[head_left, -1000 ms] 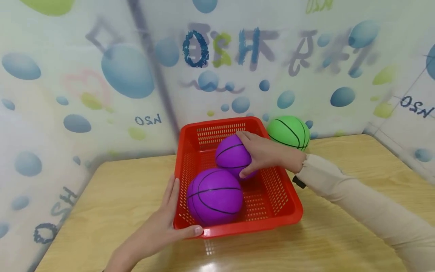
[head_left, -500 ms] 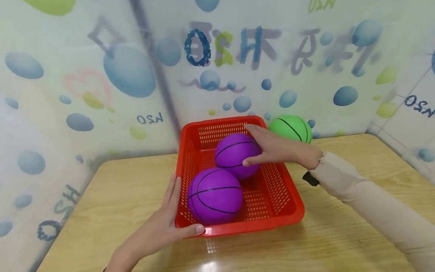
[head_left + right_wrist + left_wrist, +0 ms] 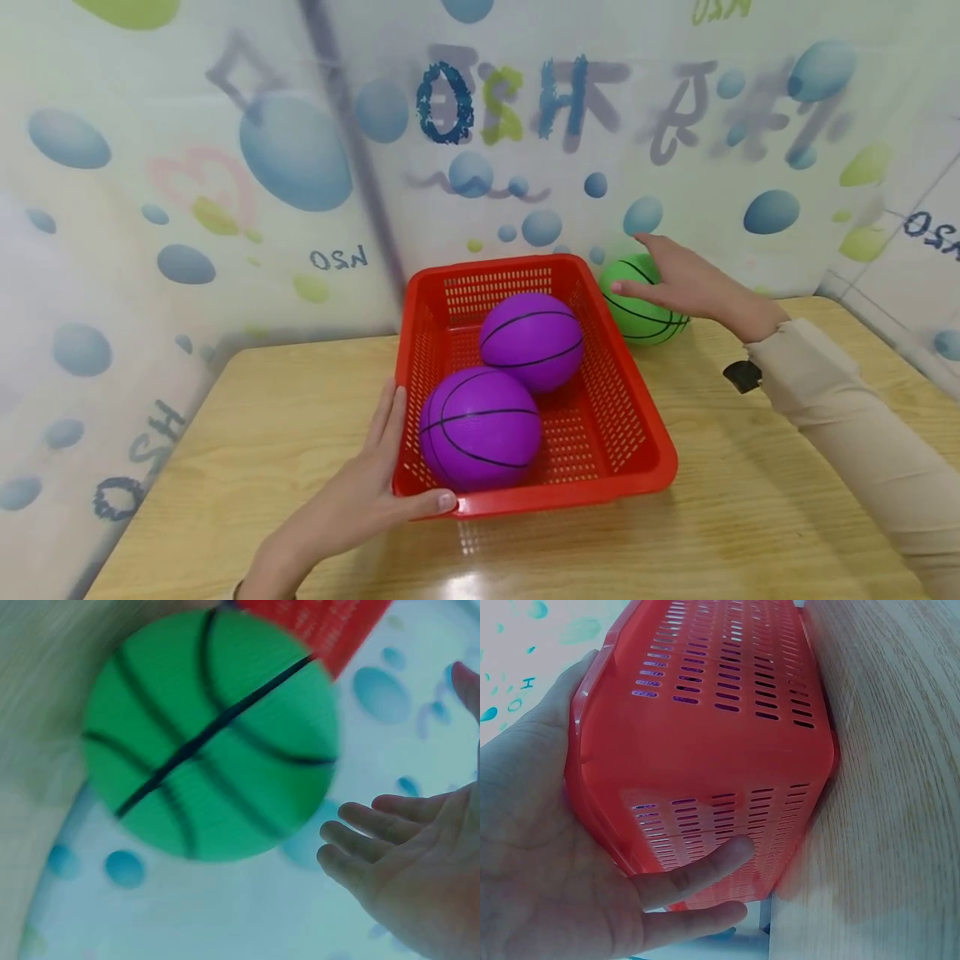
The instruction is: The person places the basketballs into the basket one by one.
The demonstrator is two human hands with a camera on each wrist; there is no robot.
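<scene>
I see the right hand [image 3: 693,285] spread and empty beside the round green black-lined ball [image 3: 641,326], partly hiding it, on the far wooden bench [image 3: 300,400], right of the red plastic basket [image 3: 555,500]. The left hand [image 3: 363,493] grips the basket's near-left corner; my head view hides some of its fingers.

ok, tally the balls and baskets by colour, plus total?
Purple balls: 2
Green ball: 1
Red basket: 1
Total: 4
</scene>
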